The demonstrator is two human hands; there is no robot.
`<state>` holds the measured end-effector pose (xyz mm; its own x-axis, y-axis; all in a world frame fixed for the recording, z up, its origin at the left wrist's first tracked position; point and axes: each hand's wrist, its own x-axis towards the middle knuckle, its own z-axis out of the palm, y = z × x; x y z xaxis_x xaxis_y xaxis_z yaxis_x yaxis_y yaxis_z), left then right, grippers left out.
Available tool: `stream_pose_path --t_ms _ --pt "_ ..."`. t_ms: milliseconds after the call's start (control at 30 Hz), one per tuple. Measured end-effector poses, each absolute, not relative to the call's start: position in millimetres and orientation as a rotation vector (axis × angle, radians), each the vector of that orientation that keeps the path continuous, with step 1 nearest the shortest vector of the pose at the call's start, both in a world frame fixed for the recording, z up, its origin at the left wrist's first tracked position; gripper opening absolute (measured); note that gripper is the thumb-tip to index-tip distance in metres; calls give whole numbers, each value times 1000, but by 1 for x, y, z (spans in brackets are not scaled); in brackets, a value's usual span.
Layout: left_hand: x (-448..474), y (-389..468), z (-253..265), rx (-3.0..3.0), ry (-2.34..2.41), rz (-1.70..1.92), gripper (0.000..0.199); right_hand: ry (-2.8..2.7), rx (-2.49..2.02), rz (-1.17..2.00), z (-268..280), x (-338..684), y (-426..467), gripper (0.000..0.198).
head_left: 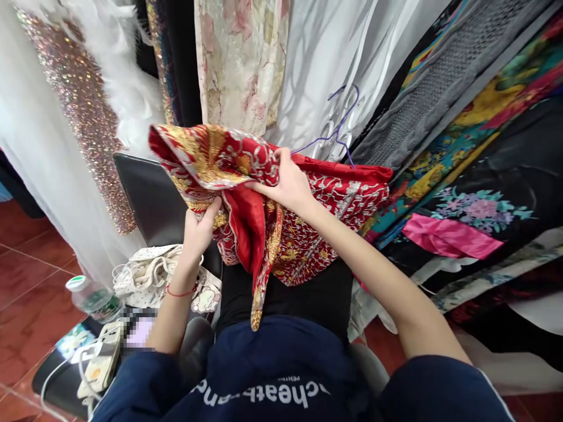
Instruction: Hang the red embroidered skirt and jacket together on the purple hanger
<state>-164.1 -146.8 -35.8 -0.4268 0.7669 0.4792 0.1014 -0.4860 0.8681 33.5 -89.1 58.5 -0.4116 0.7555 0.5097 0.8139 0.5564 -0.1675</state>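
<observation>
A red jacket [285, 252] with gold and silver embroidery lies across my lap, its plain red lining showing at the open front. My left hand [200, 231] grips the garment's left part from below, thumb on top and the other fingers hidden behind the cloth. My right hand [288, 184] pinches the upper edge near the middle, thumb over the fabric. A purple wire hanger [338, 136] pokes out of the top of the jacket, its hook pointing up. One embroidered corner hangs down toward my waist.
Hanging garments crowd the right, among them a grey knit [422, 105]. A sequined dress [74, 88] hangs at the left. A black chair [147, 196] holds a cream fabric bag [147, 272]; a plastic bottle [94, 299] and white cables [83, 354] are close by.
</observation>
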Motion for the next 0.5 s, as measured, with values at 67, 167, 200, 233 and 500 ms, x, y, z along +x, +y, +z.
stream_pose_path --t_ms 67,167,200,233,500 --pt "-158 -149 -36 1431 1263 1881 45 -2147 -1333 -294 48 48 -89 75" --pt "-149 -151 -36 1560 1283 1796 43 -2128 -1347 -412 26 55 -87 73" --pt "-147 -151 -36 1581 1291 1787 43 -2148 -1346 -430 19 54 -86 69" --pt "-144 -151 -35 1593 1298 1789 43 -2169 -1339 -441 13 51 -83 66" --pt "-131 -141 -45 1525 1323 1732 41 -2396 -1302 -347 -2 11 -45 47"
